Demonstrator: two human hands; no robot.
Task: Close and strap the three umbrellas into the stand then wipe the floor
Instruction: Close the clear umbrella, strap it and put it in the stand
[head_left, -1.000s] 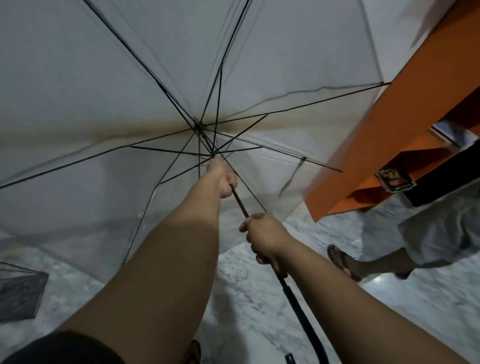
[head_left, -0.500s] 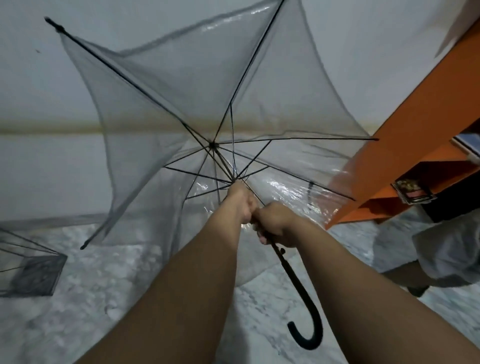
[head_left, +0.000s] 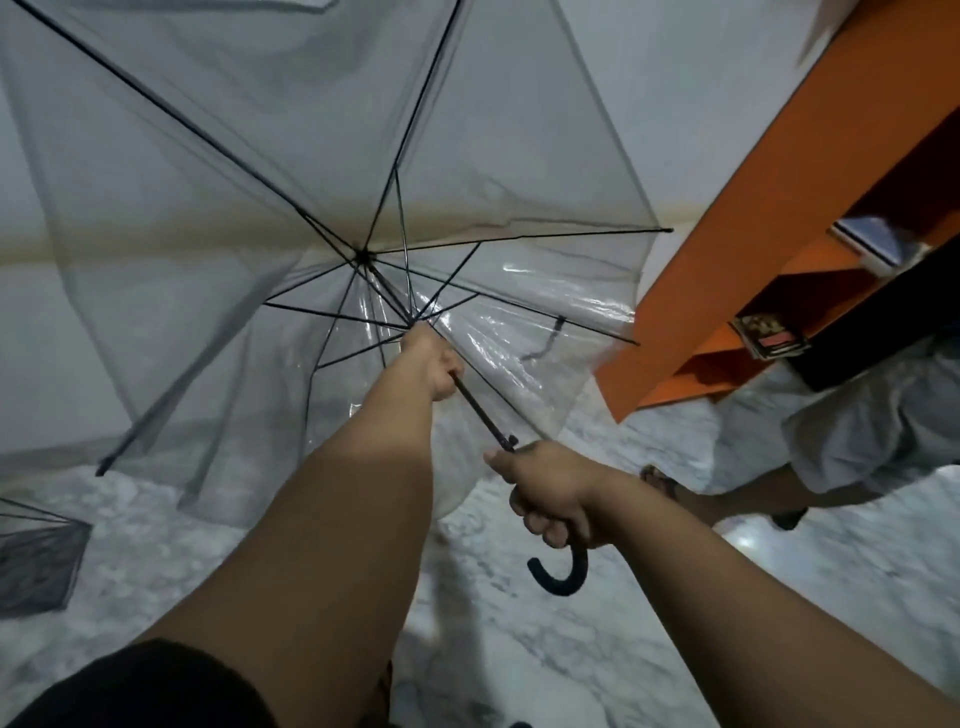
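two hands (head_left: 556, 499) on clear umbrella (head_left: 311, 156), held above marble floor (head_left: 779, 597): right curled round crook handle, left hand (head_left: 431, 358) gripping runner on shaft. brace handle, pull runner down steadily until ribs fold.

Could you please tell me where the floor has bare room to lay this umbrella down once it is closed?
Bare marble floor lies between the two forearms, and more to the lower right, below the other person's sandalled foot. It is crowded on the right near the orange shelf, and at the left edge by the wire stand.
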